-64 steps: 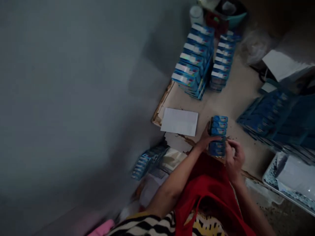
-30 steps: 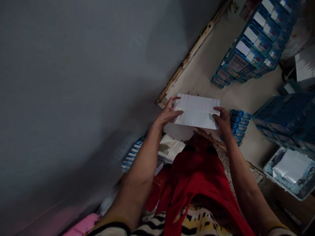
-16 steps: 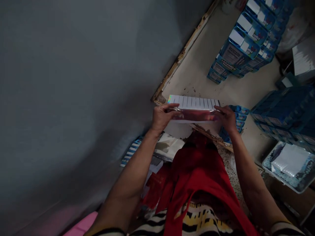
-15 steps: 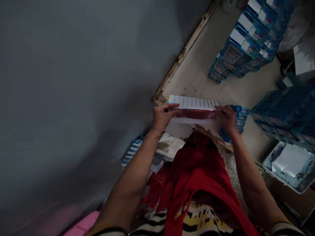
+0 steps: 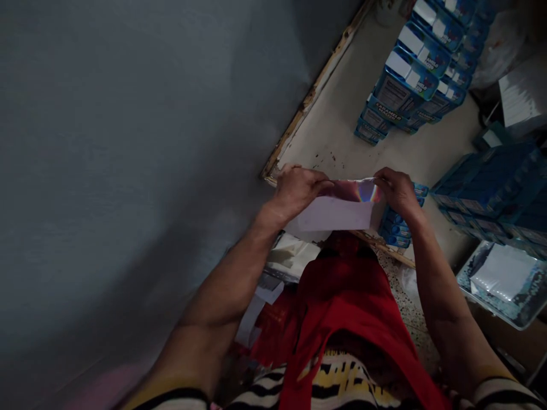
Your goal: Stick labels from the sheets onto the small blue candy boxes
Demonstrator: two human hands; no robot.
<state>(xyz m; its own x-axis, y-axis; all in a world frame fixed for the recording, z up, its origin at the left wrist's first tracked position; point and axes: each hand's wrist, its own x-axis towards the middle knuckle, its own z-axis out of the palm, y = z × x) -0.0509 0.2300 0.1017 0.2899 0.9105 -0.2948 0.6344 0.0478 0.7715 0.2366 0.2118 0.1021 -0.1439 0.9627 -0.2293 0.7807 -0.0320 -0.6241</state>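
Observation:
A white sheet (image 5: pixel 335 213) with a shiny, pinkish reflective strip (image 5: pixel 344 189) along its upper part is stretched between my hands. My left hand (image 5: pixel 301 185) pinches the strip's left end, fingers closed. At the right end, my right hand (image 5: pixel 395 187) holds the top edge between thumb and fingers. The sheet's lower part hangs over the near edge of the pale table, above the red apron (image 5: pixel 342 285).
On the pale table (image 5: pixel 333 139) stand tall stacks of blue boxes (image 5: pixel 405 85), with more blue boxes (image 5: pixel 491 182) at the right. A clear tray (image 5: pixel 517 322) holds white sheets (image 5: pixel 502 273). A grey wall (image 5: pixel 128 142) fills the left.
The striped white face above the strip is no longer visible, and the plain white part below shows more. My left hand has moved slightly right and turned over the strip's end.

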